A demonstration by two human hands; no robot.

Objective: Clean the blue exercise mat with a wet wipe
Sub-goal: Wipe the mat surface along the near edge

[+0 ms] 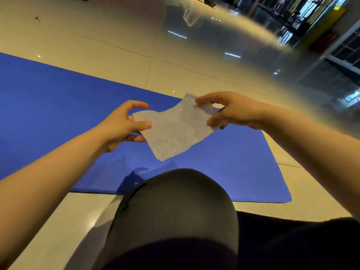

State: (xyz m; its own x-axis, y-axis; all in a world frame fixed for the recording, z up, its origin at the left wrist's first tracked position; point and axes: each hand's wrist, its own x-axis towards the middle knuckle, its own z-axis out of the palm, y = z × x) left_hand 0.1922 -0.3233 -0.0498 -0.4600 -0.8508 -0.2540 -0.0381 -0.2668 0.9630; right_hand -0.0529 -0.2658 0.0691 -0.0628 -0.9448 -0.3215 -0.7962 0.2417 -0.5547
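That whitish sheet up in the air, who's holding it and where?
Both hands hold the wet wipe above the blue mat. The left hand pinches its left edge; the right hand pinches its upper right corner.

We are seeing pale floor tiles (109, 55) stretching out beyond both hands, a dark-clad knee (175, 207) rising below them, and white shelving (342, 45) standing far off past the right hand, its contents blurring.

This looks like a gym or studio hall. A wide glossy tile floor (109, 53) carries a blue mat (48, 106). At the floor's far right edge stand white racks (342, 49) and dark frames, too blurred to identify.
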